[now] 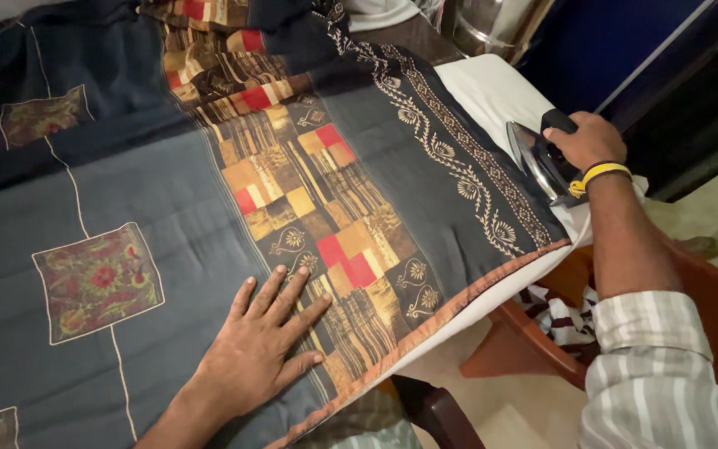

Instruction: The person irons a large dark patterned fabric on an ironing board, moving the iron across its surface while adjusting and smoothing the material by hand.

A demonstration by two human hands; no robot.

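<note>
White padded board (492,96), iron (542,158) near cloth's (209,249) edge

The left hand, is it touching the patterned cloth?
Touching. The head view shows the left hand lying flat, fingers spread, pressed on the patterned cloth.

Grey cloth (168,208), floral squares, gold-red patchwork band; yellow wristband (602,173).

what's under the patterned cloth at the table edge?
A white padded cover shows under the patterned cloth along its edge and beside the iron in the right hand. The left hand presses the cloth flat. The rest underneath is hidden.
</note>
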